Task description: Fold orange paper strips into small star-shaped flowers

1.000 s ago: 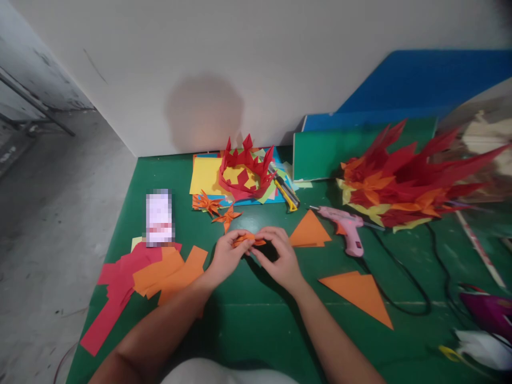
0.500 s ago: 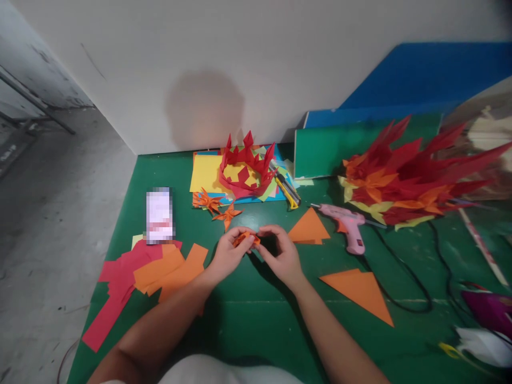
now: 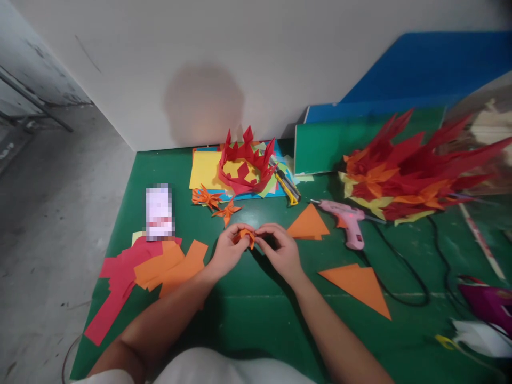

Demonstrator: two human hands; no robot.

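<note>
Orange paper piece (image 3: pixel 248 234), held over the worktop (image 3: pixel 256 330), now shows raised points.
In the head view, it looks less flat than a second ago, so I judge its shaping is advancing; my left hand (image 3: pixel 229 253) grips it, my right hand (image 3: pixel 282 253) meets its edge, pinching or not I cannot tell.

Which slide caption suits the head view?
Left hand holding folded orange paper, right hand at its edge, red paper crown beyond.

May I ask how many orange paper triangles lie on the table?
2: the far triangle beside the right hand, and the near triangle in front of the hot glue gun; more may be hidden.
</note>
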